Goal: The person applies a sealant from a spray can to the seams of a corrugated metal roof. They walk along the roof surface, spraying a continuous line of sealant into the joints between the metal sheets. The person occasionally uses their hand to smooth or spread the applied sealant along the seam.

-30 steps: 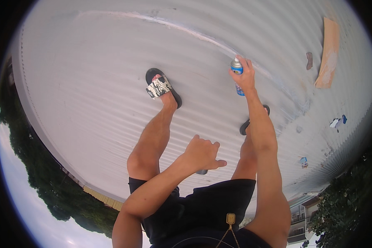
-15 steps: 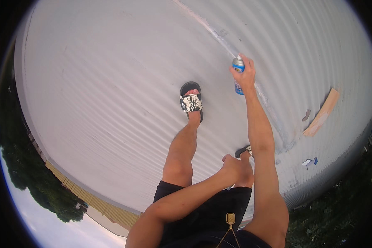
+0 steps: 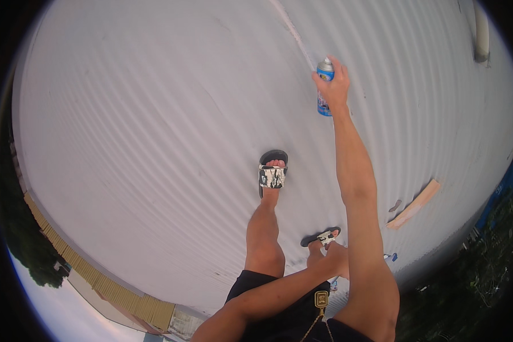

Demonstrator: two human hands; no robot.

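My right hand is wrapped round a blue spray can with a silver top and a pale nozzle, a finger by the nozzle. The can is held over a pale coated seam line that runs along the grey corrugated metal roof. Lower down, my left hand is closed beside my right forearm, which covers part of it. A small bluish-white thing shows just below that hand; what it is I cannot make out.
My feet in black-and-white slides stand on the ridged sheet. To the right lie a wooden plank, a small dark scrap and a blue-and-white scrap. A pipe is at upper right. The roof edge curves down left, trees beyond.
The view has shifted, with the plank and scraps now lower. My feet have moved along the roof. The spray can stays in my right hand, now tilted less over the seam.
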